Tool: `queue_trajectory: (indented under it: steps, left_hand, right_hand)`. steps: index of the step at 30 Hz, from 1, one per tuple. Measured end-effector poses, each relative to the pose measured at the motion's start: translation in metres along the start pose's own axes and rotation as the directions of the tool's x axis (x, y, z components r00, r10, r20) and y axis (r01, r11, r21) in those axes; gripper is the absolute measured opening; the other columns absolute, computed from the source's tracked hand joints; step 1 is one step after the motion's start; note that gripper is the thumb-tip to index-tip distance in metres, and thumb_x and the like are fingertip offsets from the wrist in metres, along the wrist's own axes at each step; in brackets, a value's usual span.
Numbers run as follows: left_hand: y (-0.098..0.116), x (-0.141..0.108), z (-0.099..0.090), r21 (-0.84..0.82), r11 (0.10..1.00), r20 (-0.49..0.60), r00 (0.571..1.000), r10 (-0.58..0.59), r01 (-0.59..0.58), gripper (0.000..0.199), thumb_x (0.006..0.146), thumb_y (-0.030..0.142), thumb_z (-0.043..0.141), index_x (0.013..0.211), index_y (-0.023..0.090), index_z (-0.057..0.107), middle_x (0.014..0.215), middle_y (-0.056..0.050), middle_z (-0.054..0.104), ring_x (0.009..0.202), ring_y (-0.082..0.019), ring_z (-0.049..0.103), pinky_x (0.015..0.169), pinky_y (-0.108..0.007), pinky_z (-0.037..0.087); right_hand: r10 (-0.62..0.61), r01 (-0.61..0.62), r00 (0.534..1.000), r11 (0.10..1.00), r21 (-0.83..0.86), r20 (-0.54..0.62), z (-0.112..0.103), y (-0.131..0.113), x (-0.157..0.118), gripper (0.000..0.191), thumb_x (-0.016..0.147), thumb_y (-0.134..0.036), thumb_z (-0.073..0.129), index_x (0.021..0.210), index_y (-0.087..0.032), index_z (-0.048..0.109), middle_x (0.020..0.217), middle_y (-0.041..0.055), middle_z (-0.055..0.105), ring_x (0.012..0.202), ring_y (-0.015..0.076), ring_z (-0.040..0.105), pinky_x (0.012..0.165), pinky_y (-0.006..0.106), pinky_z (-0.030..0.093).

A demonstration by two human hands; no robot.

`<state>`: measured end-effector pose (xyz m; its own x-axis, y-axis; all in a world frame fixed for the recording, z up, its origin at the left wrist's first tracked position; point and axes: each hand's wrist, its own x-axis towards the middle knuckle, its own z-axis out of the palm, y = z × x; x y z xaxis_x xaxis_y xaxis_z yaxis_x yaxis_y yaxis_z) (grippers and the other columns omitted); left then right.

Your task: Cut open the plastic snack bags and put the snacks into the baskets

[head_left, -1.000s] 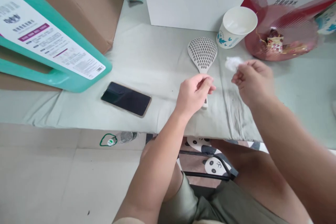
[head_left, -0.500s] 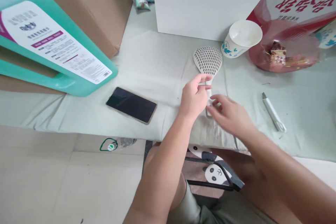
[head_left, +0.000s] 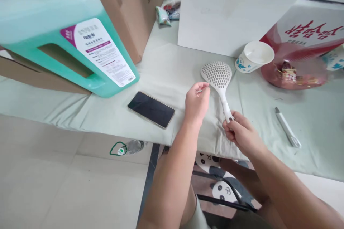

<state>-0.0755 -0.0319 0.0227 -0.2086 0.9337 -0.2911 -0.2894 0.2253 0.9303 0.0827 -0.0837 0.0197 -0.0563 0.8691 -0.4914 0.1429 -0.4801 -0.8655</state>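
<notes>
A white skimmer (head_left: pixel 217 74) with a head full of holes lies across the middle of the cloth-covered table, its head pointing away from me. My right hand (head_left: pixel 240 128) is closed around the end of its handle, hiding the tip. To the left of the handle, my left hand (head_left: pixel 198 102) is closed, thumb and fingers curled together just below the skimmer's head and apart from the handle. What the left fingers hold, if anything, is too small or hidden to name.
On the left lie a black phone (head_left: pixel 151 109) and a large jug of green liquid (head_left: pixel 118 43) beside a cardboard box (head_left: pixel 142 14). A white box (head_left: pixel 209 14) stands behind. To the right are a paper cup (head_left: pixel 255 57), a red-and-clear bag (head_left: pixel 295 53) and a utility knife (head_left: pixel 287 127).
My right hand has taken hold of the handle end. My left hand has come off the handle to the left. The camera view has shifted, so the table appears lower and further right.
</notes>
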Motion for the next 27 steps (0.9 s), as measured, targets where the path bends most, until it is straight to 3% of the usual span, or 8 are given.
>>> queue_trajectory:
  steps: [3,6,10,14,20,27]
  left_hand:
    - [0.003,0.004,-0.015,-0.1,0.995,-0.082,0.997,0.0,-0.008,0.011,0.093,0.028,0.057,0.099,0.021,0.063,0.111,-0.007,0.07,0.113,-0.019,0.067,0.097,-0.032,0.053]
    - [0.007,0.004,-0.031,-0.233,0.97,-0.177,0.984,0.023,-0.064,0.02,0.096,0.033,0.048,0.108,0.022,0.06,0.127,-0.008,0.067,0.127,-0.019,0.065,0.105,-0.032,0.052]
    - [0.017,-0.002,-0.053,-0.431,0.889,-0.294,0.956,0.024,-0.155,0.033,0.096,0.037,0.039,0.121,0.023,0.055,0.147,-0.012,0.06,0.14,-0.019,0.058,0.114,-0.034,0.048]
    - [0.024,-0.007,-0.069,-0.514,0.824,-0.344,0.937,0.055,-0.237,0.044,0.093,0.042,0.037,0.132,0.026,0.05,0.161,-0.012,0.049,0.148,-0.022,0.053,0.119,-0.037,0.046]
    - [0.023,0.0,-0.075,-0.541,0.811,-0.263,0.96,0.092,-0.225,0.048,0.094,0.045,0.037,0.138,0.03,0.05,0.164,-0.009,0.049,0.157,-0.021,0.041,0.127,-0.04,0.037]
    - [0.018,0.018,-0.058,-0.642,0.76,-0.201,0.979,-0.035,-0.105,0.059,0.092,0.05,0.032,0.147,0.032,0.042,0.168,-0.007,0.043,0.16,-0.021,0.035,0.13,-0.042,0.033]
  right_hand:
    - [-0.031,0.024,0.998,0.993,0.119,0.058,0.027,-0.005,-0.009,0.023,0.066,-0.025,0.057,0.087,-0.023,0.05,0.055,-0.0104,0.045,0.041,0.0056,0.029,0.044,0.023,0.017]
    - [-0.097,0.078,0.988,0.985,0.153,0.118,0.059,-0.016,-0.005,0.022,0.077,-0.032,0.06,0.095,-0.023,0.052,0.053,-0.012,0.04,0.041,0.0058,0.027,0.043,0.022,0.017]
    - [-0.214,0.201,0.964,0.975,0.094,0.159,0.105,-0.044,0.022,0.024,0.09,-0.045,0.06,0.093,-0.024,0.048,0.054,-0.0109,0.041,0.042,0.0072,0.032,0.042,0.023,0.021]
    - [-0.239,0.227,0.962,0.969,0.093,0.136,0.151,-0.083,0.06,0.02,0.096,-0.034,0.057,0.086,-0.025,0.043,0.058,-0.009,0.043,0.044,0.0067,0.035,0.042,0.023,0.026]
    - [-0.217,0.192,0.975,0.937,0.293,0.056,0.208,-0.138,0.141,0.021,0.103,-0.024,0.043,0.083,-0.024,0.036,0.061,-0.0082,0.04,0.044,0.0054,0.028,0.041,0.021,0.024]
    - [-0.224,0.25,0.967,0.926,0.284,-0.119,0.259,-0.192,0.291,0.03,0.107,-0.041,0.041,0.083,-0.026,0.032,0.068,-0.0074,0.036,0.047,0.0043,0.034,0.045,0.016,0.025]
